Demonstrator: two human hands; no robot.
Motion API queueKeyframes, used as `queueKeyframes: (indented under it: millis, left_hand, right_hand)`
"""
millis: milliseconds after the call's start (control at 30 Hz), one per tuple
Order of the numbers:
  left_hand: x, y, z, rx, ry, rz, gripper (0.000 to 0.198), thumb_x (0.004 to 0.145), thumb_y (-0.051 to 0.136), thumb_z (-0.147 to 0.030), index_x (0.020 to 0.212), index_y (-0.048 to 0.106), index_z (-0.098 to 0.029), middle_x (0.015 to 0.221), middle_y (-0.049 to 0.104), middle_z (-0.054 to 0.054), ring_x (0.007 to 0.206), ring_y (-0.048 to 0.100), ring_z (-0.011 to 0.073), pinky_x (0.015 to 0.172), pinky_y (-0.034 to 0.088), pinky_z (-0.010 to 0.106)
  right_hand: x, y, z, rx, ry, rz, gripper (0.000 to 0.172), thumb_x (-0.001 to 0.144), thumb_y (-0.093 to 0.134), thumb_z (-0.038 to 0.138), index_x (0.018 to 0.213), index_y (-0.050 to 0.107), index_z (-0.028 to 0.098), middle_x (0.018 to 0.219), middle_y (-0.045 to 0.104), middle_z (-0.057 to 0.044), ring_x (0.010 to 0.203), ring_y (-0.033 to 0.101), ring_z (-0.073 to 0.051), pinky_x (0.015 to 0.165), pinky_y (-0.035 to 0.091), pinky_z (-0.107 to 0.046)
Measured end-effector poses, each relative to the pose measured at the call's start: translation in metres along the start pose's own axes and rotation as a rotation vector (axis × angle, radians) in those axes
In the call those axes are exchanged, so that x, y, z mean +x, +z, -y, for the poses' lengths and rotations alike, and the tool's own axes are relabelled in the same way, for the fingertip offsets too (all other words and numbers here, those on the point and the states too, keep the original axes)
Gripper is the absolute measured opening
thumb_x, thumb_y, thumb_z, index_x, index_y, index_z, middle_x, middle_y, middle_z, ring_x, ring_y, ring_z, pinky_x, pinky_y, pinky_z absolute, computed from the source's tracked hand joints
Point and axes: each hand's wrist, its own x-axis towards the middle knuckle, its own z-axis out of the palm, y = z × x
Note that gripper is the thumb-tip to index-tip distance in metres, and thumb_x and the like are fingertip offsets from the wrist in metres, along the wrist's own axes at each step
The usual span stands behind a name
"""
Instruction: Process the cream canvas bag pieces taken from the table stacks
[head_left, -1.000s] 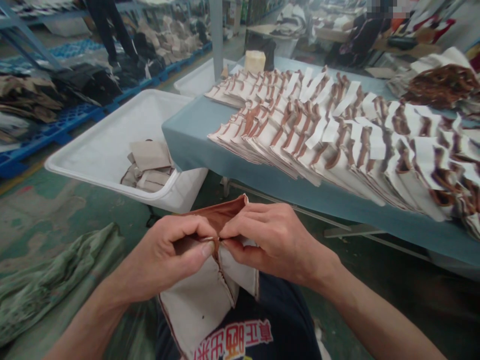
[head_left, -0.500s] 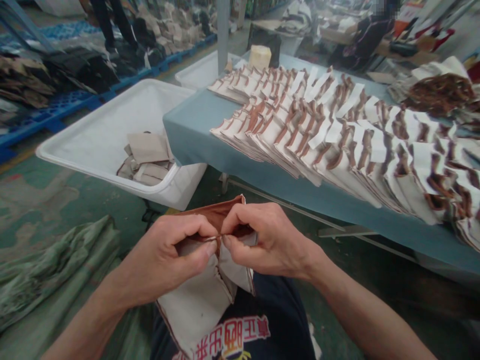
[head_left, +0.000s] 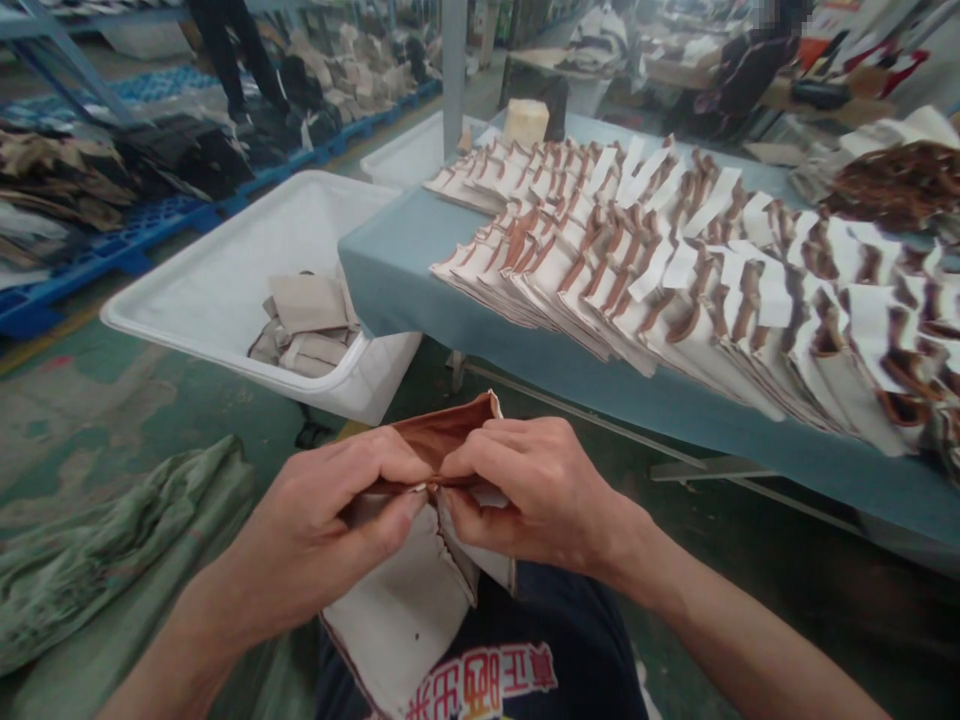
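Note:
A cream fabric piece with brown lining [head_left: 405, 610] lies over my lap, its brown side folded up at the top. My left hand [head_left: 322, 530] pinches the fold's edge with thumb and fingers closed. Touching it fingertip to fingertip, my right hand [head_left: 532, 490] is closed on the same edge. Both hands hover above my dark printed shirt, in front of the blue-covered table [head_left: 390, 280].
Overlapping rows of cream-and-brown fabric pieces [head_left: 675, 270] cover the table. A white tub [head_left: 217, 290] at the left holds a few beige pieces. Green cloth [head_left: 97, 550] lies on the floor at lower left. Blue pallets with stacked material and a person's legs are behind.
Both hands stay pinched on the fabric's fold, with small finger shifts along the edge. The view has tilted slightly.

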Motion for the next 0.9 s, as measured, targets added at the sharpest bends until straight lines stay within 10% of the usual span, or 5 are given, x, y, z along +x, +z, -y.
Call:
queueKeyframes:
  millis: [467, 900]
  left_hand:
    - [-0.004, -0.002, 0.011, -0.291, -0.183, 0.136, 0.014, 0.1, 0.068, -0.019, 0.089, 0.077, -0.023, 0.08, 0.077, -0.004, 0.07, 0.069, 0.0104, 0.065, 0.051, 0.014]
    - [0.007, 0.01, -0.001, -0.15, -0.347, 0.165, 0.023, 0.095, 0.061, -0.028, 0.08, 0.076, -0.02, 0.072, 0.076, -0.001, 0.065, 0.067, 0.0139, 0.06, 0.051, 0.019]
  right_hand:
    - [-0.002, 0.003, 0.006, 0.844, 0.556, 0.227, 0.017, 0.094, 0.065, 0.018, 0.078, 0.065, 0.017, 0.068, 0.068, 0.002, 0.056, 0.055, -0.009, 0.052, 0.044, -0.017]
    - [-0.01, 0.001, -0.003, -0.077, -0.038, 0.056, 0.022, 0.104, 0.061, 0.013, 0.087, 0.072, 0.02, 0.084, 0.083, -0.002, 0.072, 0.072, -0.016, 0.072, 0.054, -0.029]
